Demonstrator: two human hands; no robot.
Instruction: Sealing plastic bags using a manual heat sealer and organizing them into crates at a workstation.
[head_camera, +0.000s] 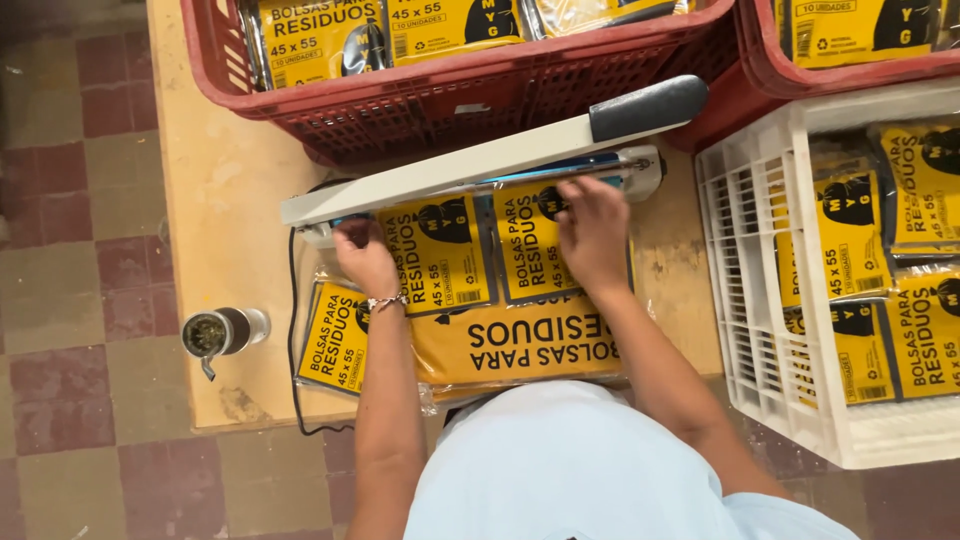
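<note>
A white heat sealer (470, 165) with a grey handle stands open on the wooden table (225, 200). Two yellow packs of black bags, in clear plastic, lie side by side with their top edges under the sealer arm. My left hand (365, 258) presses the left pack (435, 255) near its upper left corner. On the top of the right pack (525, 245), my right hand (592, 232) rests with fingers at the sealer bar. Beneath them lie a large yellow pack (515, 345) and a smaller one (333, 340).
Two red crates (480, 95) with yellow packs stand at the back. A white crate (750, 300) holding several yellow packs stands at the right. A metal cup with a straw (222, 333) sits at the table's left edge. A black cable (293, 350) runs over the front edge.
</note>
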